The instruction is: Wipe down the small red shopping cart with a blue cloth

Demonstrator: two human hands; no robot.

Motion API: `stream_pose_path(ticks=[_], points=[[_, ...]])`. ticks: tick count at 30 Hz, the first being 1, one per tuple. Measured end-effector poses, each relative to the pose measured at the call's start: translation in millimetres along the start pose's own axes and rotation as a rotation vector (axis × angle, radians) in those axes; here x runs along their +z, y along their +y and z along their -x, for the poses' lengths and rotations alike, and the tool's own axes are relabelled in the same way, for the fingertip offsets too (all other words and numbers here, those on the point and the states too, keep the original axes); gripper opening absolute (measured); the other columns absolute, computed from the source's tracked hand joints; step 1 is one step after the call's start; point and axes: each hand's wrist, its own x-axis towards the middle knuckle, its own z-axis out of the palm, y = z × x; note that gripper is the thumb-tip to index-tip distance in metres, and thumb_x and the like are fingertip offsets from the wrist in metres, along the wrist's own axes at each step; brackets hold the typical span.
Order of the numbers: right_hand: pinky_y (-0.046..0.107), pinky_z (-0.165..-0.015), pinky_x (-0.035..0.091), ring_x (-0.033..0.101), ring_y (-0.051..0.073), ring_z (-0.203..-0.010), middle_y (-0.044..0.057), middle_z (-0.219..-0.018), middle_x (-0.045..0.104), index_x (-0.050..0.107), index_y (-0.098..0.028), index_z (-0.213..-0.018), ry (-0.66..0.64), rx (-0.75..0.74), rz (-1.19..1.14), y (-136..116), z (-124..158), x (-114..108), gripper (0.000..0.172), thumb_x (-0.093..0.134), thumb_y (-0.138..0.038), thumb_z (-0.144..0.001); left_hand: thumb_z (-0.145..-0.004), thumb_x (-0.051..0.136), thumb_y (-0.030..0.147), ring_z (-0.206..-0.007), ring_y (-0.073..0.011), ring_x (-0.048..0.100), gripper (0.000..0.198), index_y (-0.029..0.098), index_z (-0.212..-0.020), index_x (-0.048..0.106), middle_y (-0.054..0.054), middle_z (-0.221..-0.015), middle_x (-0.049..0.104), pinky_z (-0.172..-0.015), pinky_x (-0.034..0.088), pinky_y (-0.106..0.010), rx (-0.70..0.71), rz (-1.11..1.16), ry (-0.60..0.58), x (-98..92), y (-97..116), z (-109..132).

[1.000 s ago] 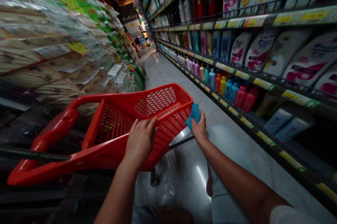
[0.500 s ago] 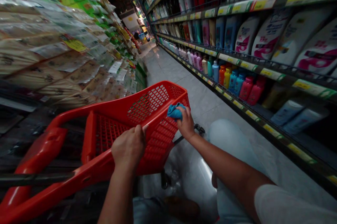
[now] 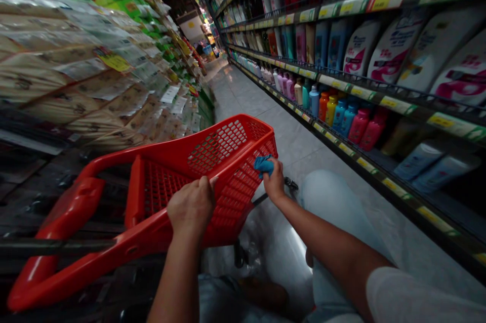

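Blue cloth (image 3: 263, 164): one, bunched, at the outer face of the perforated near side wall (image 3: 236, 200) of the red plastic shopping cart (image 3: 212, 232), towards the end away from the handle (image 3: 78, 206); contact with the wall cannot be told.

Right hand (image 3: 274, 179): grip closed on the cloth, fingers curled, part of the fabric projecting past them towards the cart.

Left hand (image 3: 192, 205): grip closed over the near top rim (image 3: 241, 159), about midway along the cart, knuckles uppermost.

Cart: set aslant, handle at lower left, narrow end pointing up the aisle. Slotted inner panel (image 3: 134, 196) across the handle end. Dark wheel (image 3: 238, 254) below.

Edges and room: far rim lies near the stacked cream-coloured packs (image 3: 41, 75), with little space on that side. Grey tiled floor (image 3: 243, 82) opens beyond the narrow end and runs up the aisle. Between cart and shelf unit, a pale-trousered knee (image 3: 328, 201) takes up part of the floor, beside the right forearm.

Shelf unit (image 3: 364, 163), right: price strips along its edges; bottom tier with orange bottle (image 3: 323, 106), yellow bottle (image 3: 331, 109) and pink bottles (image 3: 366, 129); white shampoo bottles (image 3: 395, 52) above.
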Motion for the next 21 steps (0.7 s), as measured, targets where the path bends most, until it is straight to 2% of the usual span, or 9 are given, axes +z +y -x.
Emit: stream_pose_path(ticks=[2, 4, 8, 10, 13, 16, 18, 21], points=[[0.052, -0.109, 0.042, 0.053, 0.025, -0.118, 0.015, -0.122, 0.055, 0.047, -0.016, -0.13, 0.102, 0.088, 0.012, 5.7, -4.6, 2.3, 0.049, 0.043, -0.009, -0.081, -0.106, 0.025, 0.041, -0.076, -0.0278, 0.07, 0.049, 0.019, -0.083, 0.062, -0.01, -0.075, 0.071, -0.058, 0.026, -0.034, -0.003, 0.004, 0.011, 0.4, 1.4, -0.8], [0.05, -0.11, 0.043, 0.054, 0.025, -0.118, 0.014, -0.121, 0.055, 0.046, -0.017, -0.13, 0.114, 0.109, 0.007, 4.6, 12.6, 8.0, 0.05, 0.045, -0.009, -0.08, -0.106, 0.026, 0.04, -0.075, -0.0276, 0.07, 0.048, 0.019, -0.082, 0.062, -0.011, -0.074, 0.071, -0.058, 0.026, -0.034, -0.006, 0.008, 0.021, 1.2, 2.9, -2.1], [0.038, -0.104, 0.05, 0.06, 0.022, -0.111, 0.008, -0.117, 0.06, 0.057, -0.022, -0.118, -0.101, 0.008, -0.068, 3.3, 60.7, 15.5, 0.049, 0.057, -0.009, -0.071, -0.105, 0.028, 0.04, -0.075, -0.0277, 0.07, 0.046, 0.019, -0.081, 0.062, -0.01, -0.073, 0.071, -0.058, 0.025, -0.034, -0.009, 0.01, 0.021, 2.3, 4.2, -3.2], [0.038, -0.102, 0.051, 0.062, 0.022, -0.109, 0.008, -0.114, 0.061, 0.058, -0.022, -0.114, -0.118, 0.029, -0.08, 9.4, 60.1, 13.4, 0.047, 0.056, -0.008, -0.069, -0.105, 0.028, 0.039, -0.075, -0.0278, 0.07, 0.046, 0.019, -0.082, 0.062, -0.01, -0.074, 0.071, -0.058, 0.024, -0.034, -0.007, 0.003, 0.015, 2.5, 3.9, -2.4], [0.047, -0.104, 0.049, 0.059, 0.024, -0.112, 0.013, -0.117, 0.059, 0.051, -0.017, -0.121, 0.015, 0.156, -0.047, 15.8, 37.7, 11.2, 0.047, 0.047, -0.008, -0.075, -0.105, 0.028, 0.039, -0.075, -0.0278, 0.07, 0.046, 0.019, -0.082, 0.062, -0.01, -0.075, 0.071, -0.057, 0.023, -0.034, -0.013, -0.001, 0.007, 2.6, 4.4, -1.5], [0.048, -0.106, 0.047, 0.057, 0.025, -0.117, 0.015, -0.124, 0.056, 0.045, -0.016, -0.128, 0.062, 0.197, -0.039, 1.7, 42.4, 16.8, 0.05, 0.046, -0.009, -0.079, -0.105, 0.029, 0.039, -0.075, -0.0273, 0.071, 0.045, 0.019, -0.081, 0.062, -0.009, -0.074, 0.071, -0.057, 0.023, -0.034, -0.021, 0.005, 0.016, 2.4, 6.8, -2.9], [0.043, -0.106, 0.048, 0.057, 0.024, -0.119, 0.013, -0.127, 0.056, 0.046, -0.019, -0.131, -0.057, 0.094, -0.058, -16.7, 69.4, 22.1, 0.055, 0.052, -0.01, -0.077, -0.105, 0.029, 0.039, -0.075, -0.0272, 0.071, 0.045, 0.019, -0.081, 0.062, -0.009, -0.073, 0.071, -0.057, 0.023, -0.034, -0.025, 0.01, 0.027, 1.8, 9.0, -4.3], [0.039, -0.1, 0.053, 0.06, 0.024, -0.115, 0.009, -0.127, 0.057, 0.051, -0.024, -0.13, -0.429, -0.231, -0.054, -39.1, 105.9, 24.7, 0.061, 0.056, -0.006, -0.072, -0.105, 0.029, 0.036, -0.076, -0.0275, 0.071, 0.044, 0.018, -0.082, 0.062, -0.01, -0.073, 0.071, -0.056, 0.024, -0.034, -0.031, 0.016, 0.04, 0.8, 11.2, -4.7]])
